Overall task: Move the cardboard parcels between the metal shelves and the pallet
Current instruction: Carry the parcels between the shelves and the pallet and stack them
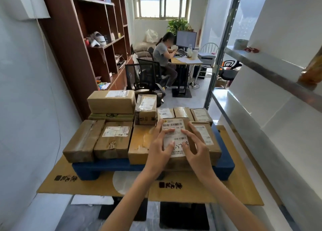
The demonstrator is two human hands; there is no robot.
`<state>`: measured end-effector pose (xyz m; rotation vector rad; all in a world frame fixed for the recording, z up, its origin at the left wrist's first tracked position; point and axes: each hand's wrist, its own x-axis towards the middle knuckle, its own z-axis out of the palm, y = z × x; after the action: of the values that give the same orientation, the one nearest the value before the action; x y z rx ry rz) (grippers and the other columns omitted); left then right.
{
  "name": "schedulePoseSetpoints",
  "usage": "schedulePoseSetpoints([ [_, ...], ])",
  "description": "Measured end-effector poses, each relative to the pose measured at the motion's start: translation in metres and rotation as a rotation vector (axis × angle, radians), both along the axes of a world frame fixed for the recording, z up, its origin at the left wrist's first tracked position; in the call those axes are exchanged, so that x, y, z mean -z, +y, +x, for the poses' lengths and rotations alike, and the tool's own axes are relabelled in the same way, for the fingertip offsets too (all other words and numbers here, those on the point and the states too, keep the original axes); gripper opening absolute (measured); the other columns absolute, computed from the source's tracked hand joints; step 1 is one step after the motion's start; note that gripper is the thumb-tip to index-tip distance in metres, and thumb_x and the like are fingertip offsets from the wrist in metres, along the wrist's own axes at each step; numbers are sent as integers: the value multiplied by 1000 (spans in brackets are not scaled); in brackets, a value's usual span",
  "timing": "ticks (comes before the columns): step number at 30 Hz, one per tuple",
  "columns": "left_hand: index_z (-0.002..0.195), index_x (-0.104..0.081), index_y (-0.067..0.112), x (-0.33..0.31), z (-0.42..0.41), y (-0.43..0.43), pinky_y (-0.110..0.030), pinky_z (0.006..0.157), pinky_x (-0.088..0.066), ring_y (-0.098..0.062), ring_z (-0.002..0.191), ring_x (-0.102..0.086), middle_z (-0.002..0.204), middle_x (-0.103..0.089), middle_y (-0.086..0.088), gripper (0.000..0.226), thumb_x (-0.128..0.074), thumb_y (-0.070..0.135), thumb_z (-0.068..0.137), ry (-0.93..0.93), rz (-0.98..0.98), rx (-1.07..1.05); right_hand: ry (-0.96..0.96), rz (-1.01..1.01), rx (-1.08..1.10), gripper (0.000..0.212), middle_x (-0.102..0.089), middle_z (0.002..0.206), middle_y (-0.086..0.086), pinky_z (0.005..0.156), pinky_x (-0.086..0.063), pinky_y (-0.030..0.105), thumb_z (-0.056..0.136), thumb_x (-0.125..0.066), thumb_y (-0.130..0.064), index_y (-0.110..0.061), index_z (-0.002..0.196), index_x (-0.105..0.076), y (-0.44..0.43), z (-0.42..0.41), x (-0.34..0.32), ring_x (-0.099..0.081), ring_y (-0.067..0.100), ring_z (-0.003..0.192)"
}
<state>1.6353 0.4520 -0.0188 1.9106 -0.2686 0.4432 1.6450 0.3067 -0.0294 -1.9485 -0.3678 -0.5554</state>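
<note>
A blue pallet [108, 168] lies on a flat cardboard sheet [191, 190] and carries several brown cardboard parcels. Both my hands rest on top of a front-right parcel with a white barcode label [174, 126]. My left hand [161, 149] has its fingers spread on the label's left side. My right hand [196, 146] has its fingers spread on the right side. A taller stack [111, 101] stands at the back left of the pallet. The metal shelves [261, 63] rise on the right.
A brown wooden bookcase [87, 39] lines the left wall. Beyond the pallet are black office chairs [144, 75] and a person seated at a desk [184, 61] with a monitor. A white wall panel closes in the left side.
</note>
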Motion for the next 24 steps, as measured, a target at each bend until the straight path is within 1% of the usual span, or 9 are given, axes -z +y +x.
schedulePoseSetpoints([
  [2,121,-56,26,-2,35,-6,-7,104,-32,-7,144,-20,158,-17,13,29,-57,22,93,5,41,-7,14,20,-8,42,-38,147,-12,110,-35,49,87,-63,-6,-24,125,-56,-7,36,-1,-23,0,140],
  [5,122,-56,28,0,77,-7,-22,103,-43,0,140,-26,157,-17,19,33,-53,35,89,33,95,-17,54,74,-6,42,-38,146,-15,108,-40,46,87,-63,-4,-23,124,-56,-6,74,1,-25,-3,138],
  [8,123,-55,27,4,111,-7,-20,91,-50,27,123,-24,156,-15,22,34,-53,33,90,55,122,0,69,89,-8,42,-39,147,-11,108,-40,37,87,-62,-3,-19,125,-57,-6,107,6,-26,-2,138],
  [10,124,-54,27,0,132,-6,-17,85,-51,33,117,-24,156,-12,23,30,-55,24,94,95,92,42,80,98,-11,41,-39,147,-9,108,-39,27,86,-62,-1,-16,125,-58,-6,132,8,-25,-6,137],
  [12,123,-50,45,-9,156,-4,-16,80,-53,21,122,-34,158,-15,16,38,-54,18,96,113,42,90,90,120,-6,40,-39,147,-9,106,-39,22,86,-62,-1,-16,123,-59,-4,159,7,-26,-7,136],
  [14,112,-37,71,-19,184,-1,-16,81,-53,-8,131,-40,156,-23,2,63,-52,12,97,140,-36,138,113,169,7,38,-40,145,-8,103,-44,29,86,-61,-2,-20,120,-61,0,188,6,-33,3,136],
  [15,115,-35,72,-22,199,1,-14,81,-52,-15,133,-38,156,-24,-2,66,-50,10,97,140,-51,148,131,201,17,37,-41,143,-7,100,-48,35,87,-61,-3,-23,118,-61,2,202,6,-37,9,135],
  [19,146,-34,19,-21,272,23,-1,94,-30,-13,140,-20,161,-6,2,52,-49,10,97,191,248,187,134,187,113,33,-41,138,-12,94,-51,44,86,-61,-13,-26,116,-63,12,260,7,-43,13,129],
  [24,147,-30,13,-26,350,49,-6,96,-25,-23,146,-13,160,-5,-8,65,-58,1,90,361,446,300,203,82,144,36,-40,141,-2,98,-49,44,85,-65,-12,-21,119,-60,26,315,18,-40,9,126],
])
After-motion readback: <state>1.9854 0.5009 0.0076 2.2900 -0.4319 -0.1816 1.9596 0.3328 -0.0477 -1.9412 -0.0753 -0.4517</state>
